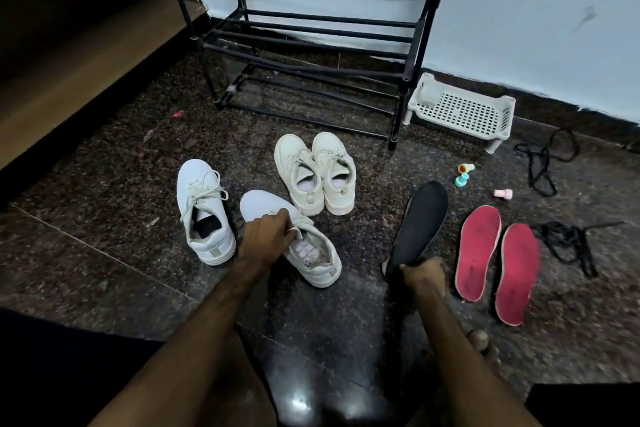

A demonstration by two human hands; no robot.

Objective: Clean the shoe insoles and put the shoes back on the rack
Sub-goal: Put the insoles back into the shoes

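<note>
Left hand is gripping the tongue of the nearer white shoe, pulling its mouth wide; right hand is clutching the black insole by the heel, likely readying it for insertion. Rack is standing behind.

A single wide-angle view looks out from the person's head, facing forward and steeply down onto the dark speckled stone floor. Both bare forearms run up from the bottom edge, so the left hand, gripping a white lace-up sneaker, and the right hand, holding a flat black insole, sit close to the lens near mid-frame. Beyond the fingers, farther off, a black tube-barred shoe rack stands against a pale blue wall at the top edge.
</note>
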